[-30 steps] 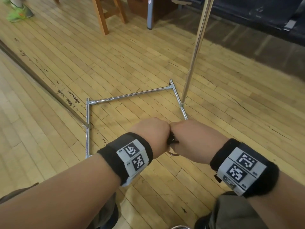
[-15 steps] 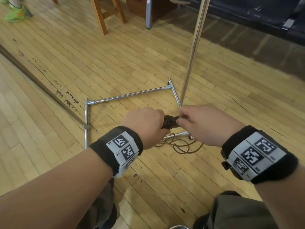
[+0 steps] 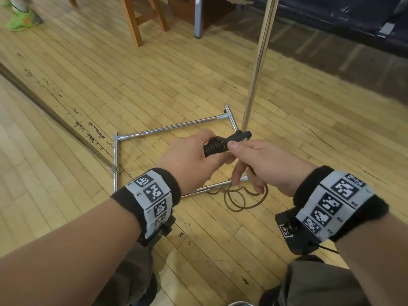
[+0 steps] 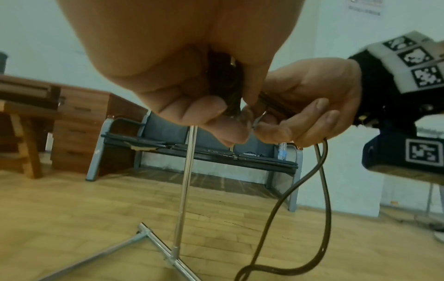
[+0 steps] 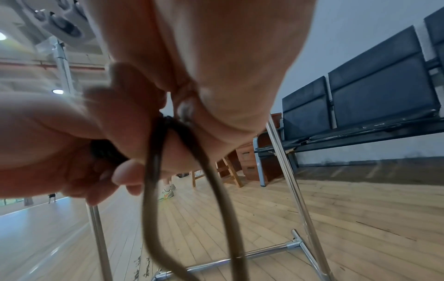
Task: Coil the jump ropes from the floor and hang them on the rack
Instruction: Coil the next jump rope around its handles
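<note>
A brown jump rope [image 3: 237, 198] with black handles [image 3: 223, 143] is held in front of me above the chrome rack's base [image 3: 174, 129]. My left hand [image 3: 189, 159] grips the handles, with several turns of rope wound round them. My right hand [image 3: 262, 164] pinches the rope beside the handles, thumb on top. From my hands the rope [image 4: 321, 199] hangs down in loops [image 5: 153, 199] that lie on the wood floor by the near base bar. The rack's upright pole [image 3: 257, 62] rises just behind my hands.
Wooden chair legs [image 3: 134, 21] and a brown cabinet stand at the back. A dark bench [image 3: 344, 16] runs along the far right. A person's green shoe [image 3: 19, 19] shows at top left. A dark strip [image 3: 50, 113] crosses the floor on the left.
Both hands have risen and drawn slightly apart. The handles with the wound rope now show between them, and loops of rope have come into view on the floor.
</note>
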Action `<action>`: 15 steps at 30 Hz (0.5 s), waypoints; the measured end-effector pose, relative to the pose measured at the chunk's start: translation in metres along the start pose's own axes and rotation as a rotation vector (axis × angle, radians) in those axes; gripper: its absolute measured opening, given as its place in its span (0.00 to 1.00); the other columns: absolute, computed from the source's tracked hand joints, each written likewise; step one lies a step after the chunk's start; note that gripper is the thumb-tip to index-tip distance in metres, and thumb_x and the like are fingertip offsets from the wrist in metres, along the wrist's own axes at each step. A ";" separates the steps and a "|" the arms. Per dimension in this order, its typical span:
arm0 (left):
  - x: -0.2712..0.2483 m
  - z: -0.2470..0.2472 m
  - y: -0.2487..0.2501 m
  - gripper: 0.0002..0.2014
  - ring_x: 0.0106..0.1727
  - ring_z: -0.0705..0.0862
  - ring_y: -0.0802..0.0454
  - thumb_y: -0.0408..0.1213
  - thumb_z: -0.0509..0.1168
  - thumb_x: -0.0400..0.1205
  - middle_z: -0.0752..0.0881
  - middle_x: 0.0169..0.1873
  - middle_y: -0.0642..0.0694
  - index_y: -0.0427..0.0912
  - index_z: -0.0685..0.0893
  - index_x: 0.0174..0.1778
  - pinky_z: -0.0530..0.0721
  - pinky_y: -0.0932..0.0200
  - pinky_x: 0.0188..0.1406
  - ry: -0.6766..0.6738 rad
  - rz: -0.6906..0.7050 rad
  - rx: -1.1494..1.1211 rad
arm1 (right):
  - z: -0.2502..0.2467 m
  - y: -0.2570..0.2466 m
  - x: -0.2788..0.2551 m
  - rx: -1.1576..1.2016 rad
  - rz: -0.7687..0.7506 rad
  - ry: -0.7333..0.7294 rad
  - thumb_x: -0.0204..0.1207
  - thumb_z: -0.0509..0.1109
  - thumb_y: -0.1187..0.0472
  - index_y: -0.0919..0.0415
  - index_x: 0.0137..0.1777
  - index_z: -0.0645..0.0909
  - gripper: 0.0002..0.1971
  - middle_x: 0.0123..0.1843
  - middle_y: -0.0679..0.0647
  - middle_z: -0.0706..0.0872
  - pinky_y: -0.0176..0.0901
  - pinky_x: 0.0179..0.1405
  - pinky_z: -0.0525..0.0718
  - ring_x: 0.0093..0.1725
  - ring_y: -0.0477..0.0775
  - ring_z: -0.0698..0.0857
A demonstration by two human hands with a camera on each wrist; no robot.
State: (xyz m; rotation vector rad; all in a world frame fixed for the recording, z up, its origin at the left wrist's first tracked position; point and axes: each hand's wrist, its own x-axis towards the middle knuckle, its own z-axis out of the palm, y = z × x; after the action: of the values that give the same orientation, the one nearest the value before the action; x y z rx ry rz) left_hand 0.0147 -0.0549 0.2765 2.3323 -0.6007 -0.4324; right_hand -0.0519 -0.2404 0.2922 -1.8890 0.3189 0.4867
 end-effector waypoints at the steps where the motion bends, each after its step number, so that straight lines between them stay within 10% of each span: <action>1: -0.001 0.000 0.000 0.14 0.34 0.92 0.58 0.63 0.69 0.83 0.93 0.37 0.53 0.59 0.82 0.56 0.92 0.48 0.34 -0.012 0.000 -0.081 | -0.001 0.000 0.000 0.016 -0.004 0.001 0.88 0.58 0.39 0.51 0.59 0.84 0.19 0.43 0.59 0.93 0.43 0.22 0.76 0.21 0.50 0.74; 7: 0.002 -0.012 0.007 0.10 0.37 0.84 0.61 0.58 0.73 0.83 0.87 0.37 0.57 0.62 0.84 0.55 0.77 0.63 0.32 -0.028 0.050 -0.023 | 0.000 -0.008 -0.009 -0.156 -0.068 0.019 0.89 0.56 0.40 0.44 0.56 0.84 0.16 0.44 0.50 0.94 0.41 0.20 0.73 0.21 0.42 0.74; 11: 0.003 -0.013 0.015 0.09 0.36 0.81 0.60 0.54 0.70 0.83 0.84 0.38 0.55 0.56 0.79 0.45 0.71 0.62 0.28 -0.102 0.033 0.252 | 0.009 -0.017 -0.015 -0.362 -0.100 0.019 0.89 0.55 0.42 0.47 0.49 0.83 0.18 0.38 0.44 0.92 0.53 0.41 0.87 0.38 0.53 0.88; 15: 0.002 -0.010 0.016 0.04 0.40 0.92 0.50 0.43 0.65 0.86 0.92 0.39 0.49 0.49 0.78 0.49 0.90 0.50 0.37 -0.265 -0.030 0.121 | 0.016 -0.020 -0.017 -0.442 -0.109 0.008 0.90 0.55 0.43 0.47 0.51 0.82 0.16 0.38 0.45 0.92 0.49 0.40 0.87 0.38 0.47 0.88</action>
State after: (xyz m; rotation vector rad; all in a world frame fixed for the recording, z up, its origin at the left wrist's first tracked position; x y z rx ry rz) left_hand 0.0163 -0.0613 0.2946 2.4197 -0.7350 -0.7463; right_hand -0.0608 -0.2180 0.3119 -2.3230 0.1166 0.5045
